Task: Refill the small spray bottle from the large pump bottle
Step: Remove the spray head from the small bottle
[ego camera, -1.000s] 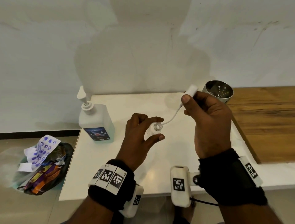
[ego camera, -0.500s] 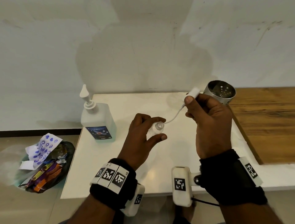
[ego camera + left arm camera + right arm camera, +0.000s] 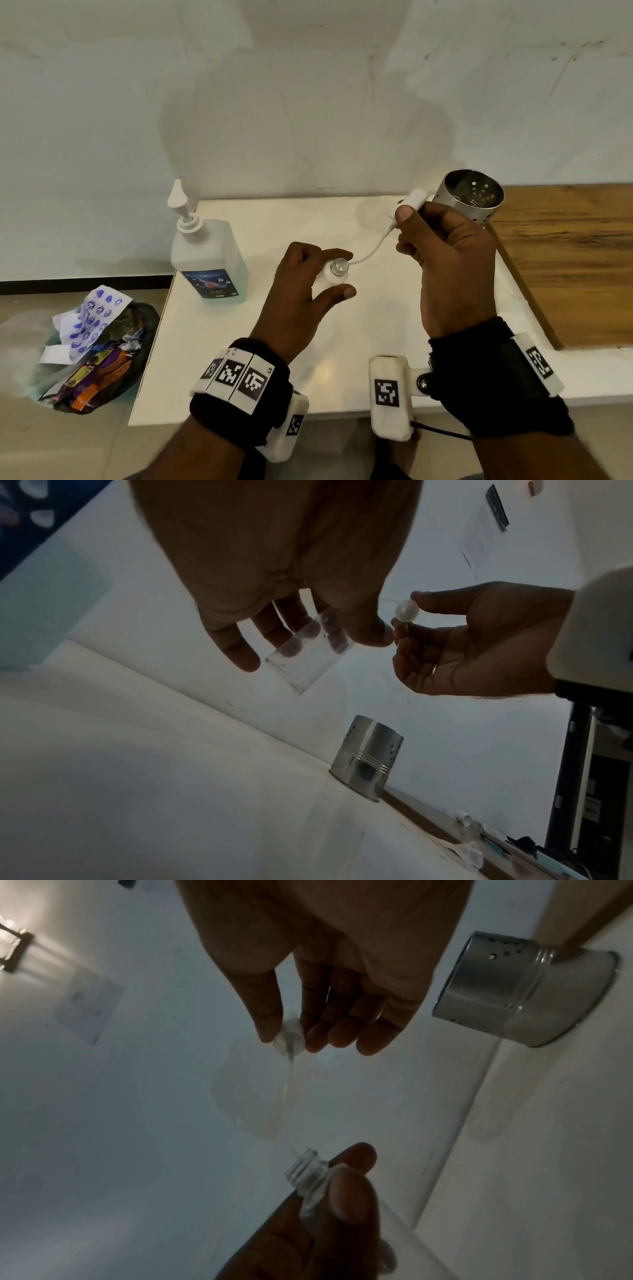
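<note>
Spray bottle point(image 3: 331, 277), clear, light and likely slippery, is held above the white table point(image 3: 274, 342) in the left hand point(image 3: 301, 291), fingers wrapped round its body. Right hand point(image 3: 445, 260) pinches the spray head point(image 3: 412, 199); its flexible dip tube point(image 3: 373, 248) still enters the threaded neck. Grip the body, not the tube.

Black fabric wristbands point(image 3: 239, 397) wrap both wrists, each carrying white tiles printed with black square-code markers point(image 3: 236, 375). White camera housings point(image 3: 390, 397) hang beneath them, and a thin black cable point(image 3: 442, 433) trails from the right one. A ring point(image 3: 434, 668) circles one right-hand finger.
</note>
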